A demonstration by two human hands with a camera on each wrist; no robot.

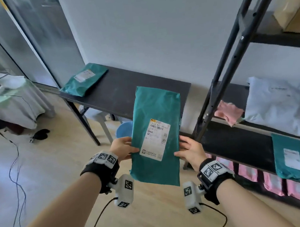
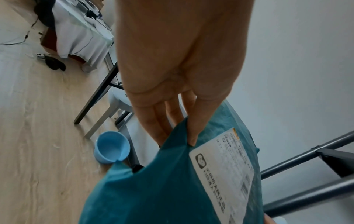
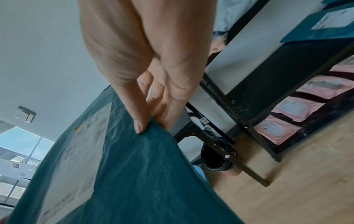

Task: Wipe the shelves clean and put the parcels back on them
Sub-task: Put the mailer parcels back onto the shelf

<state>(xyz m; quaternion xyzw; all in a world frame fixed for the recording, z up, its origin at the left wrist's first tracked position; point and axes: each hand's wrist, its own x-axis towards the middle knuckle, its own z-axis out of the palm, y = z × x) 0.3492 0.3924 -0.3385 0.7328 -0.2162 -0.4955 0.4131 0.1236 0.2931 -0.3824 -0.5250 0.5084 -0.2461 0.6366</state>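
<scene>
I hold a teal parcel [image 1: 156, 131] with a white label upright in the air, between the black table and the shelf unit. My left hand [image 1: 125, 148] pinches its left edge, thumb on the front, as the left wrist view shows on the teal parcel [image 2: 172, 189]. My right hand [image 1: 187, 151] pinches the right edge of the teal parcel [image 3: 134, 166]. A second teal parcel [image 1: 84, 79] lies on the black table [image 1: 125, 92]. The black shelf unit [image 1: 240, 145] at right carries a pink cloth [image 1: 229, 113], a white parcel [image 1: 280, 104] and another teal parcel [image 1: 290, 156].
Several pink parcels [image 1: 273, 182] lie on the lowest shelf. A cardboard box [image 1: 293, 13] sits on the upper shelf. A light blue bucket [image 1: 123, 131] and a stool stand under the table. Cables trail across the wooden floor at left, near a cloth-covered table [image 1: 10, 101].
</scene>
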